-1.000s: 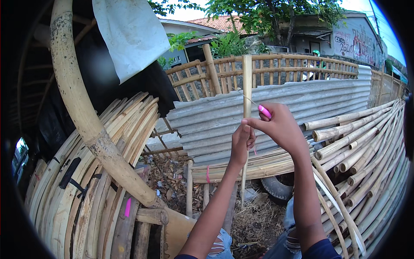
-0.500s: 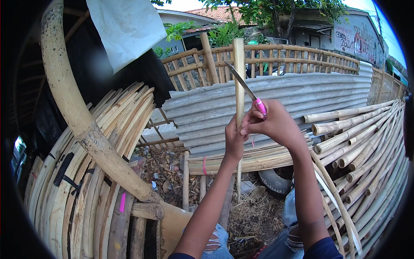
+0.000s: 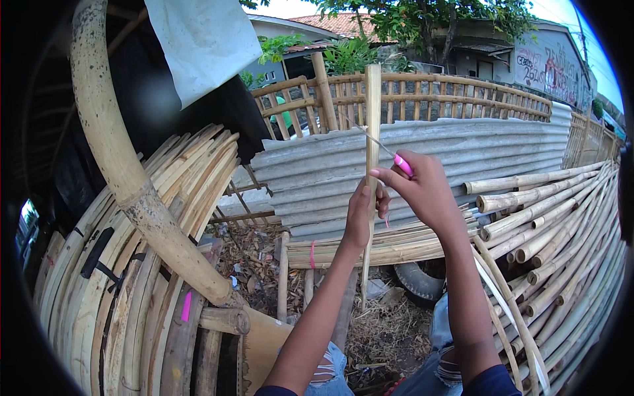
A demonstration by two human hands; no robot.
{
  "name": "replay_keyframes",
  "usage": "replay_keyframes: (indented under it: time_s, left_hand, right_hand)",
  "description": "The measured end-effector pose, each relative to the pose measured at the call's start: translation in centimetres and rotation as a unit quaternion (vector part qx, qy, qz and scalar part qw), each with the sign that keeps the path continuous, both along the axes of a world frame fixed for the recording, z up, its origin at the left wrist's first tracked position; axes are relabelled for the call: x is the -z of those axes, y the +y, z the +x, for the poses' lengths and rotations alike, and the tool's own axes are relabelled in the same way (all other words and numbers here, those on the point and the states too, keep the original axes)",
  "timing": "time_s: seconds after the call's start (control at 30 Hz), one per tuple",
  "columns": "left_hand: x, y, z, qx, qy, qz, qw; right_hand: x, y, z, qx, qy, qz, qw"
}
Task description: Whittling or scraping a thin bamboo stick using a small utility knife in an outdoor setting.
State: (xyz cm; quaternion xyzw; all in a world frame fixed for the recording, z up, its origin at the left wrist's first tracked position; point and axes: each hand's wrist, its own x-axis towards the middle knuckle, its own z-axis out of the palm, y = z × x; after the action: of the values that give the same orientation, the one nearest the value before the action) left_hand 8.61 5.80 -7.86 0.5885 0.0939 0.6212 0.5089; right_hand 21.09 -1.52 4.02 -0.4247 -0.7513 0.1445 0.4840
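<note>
A long, flat bamboo strip (image 3: 373, 99) stands upright in front of me, its lower end down by the dry litter. My left hand (image 3: 360, 218) is closed around its middle. Above and to the right, my right hand (image 3: 422, 191) grips a knife (image 3: 403, 165) by its pink handle, and the right thumb reaches to the strip's edge. The thin blade slants up and left across the upper part of the strip; whether it has cut in, I cannot tell. A small pale curl shows beside the blade at the strip's left edge.
A bundle of split bamboo (image 3: 409, 244) lies behind my hands, near a tyre (image 3: 419, 284). Bamboo poles (image 3: 528, 198) are stacked at right. Bent strips (image 3: 132, 290) and a thick bamboo post (image 3: 109, 132) fill the left. Corrugated sheeting (image 3: 310, 171) stands beyond.
The knife blade has dropped from its steeper, raised position and now lies lower across the strip. My right hand has shifted slightly right, its thumb stretched out toward the strip.
</note>
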Motion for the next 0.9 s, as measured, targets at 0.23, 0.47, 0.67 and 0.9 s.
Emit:
replay_keyframes:
  time_s: [0.23, 0.47, 0.67, 0.9]
  left_hand:
    - [0.0, -0.5, -0.2, 0.079, 0.053, 0.004, 0.995]
    - [1.5, -0.3, 0.4, 0.099, -0.020, -0.060, 0.993]
    - [1.4, -1.3, 1.3, -0.031, -0.018, -0.069, 0.997]
    - [2.1, -0.4, 1.7, -0.103, -0.066, -0.078, 0.989]
  right_hand:
    - [1.1, 1.0, 1.0, 0.092, -0.024, 0.113, 0.989]
    - [1.7, 0.8, 1.1, 0.176, -0.148, 0.174, 0.957]
    - [1.7, 1.9, 2.6, 0.195, -0.327, 0.305, 0.873]
    - [-4.4, 4.7, 3.5, 0.176, -0.431, 0.439, 0.769]
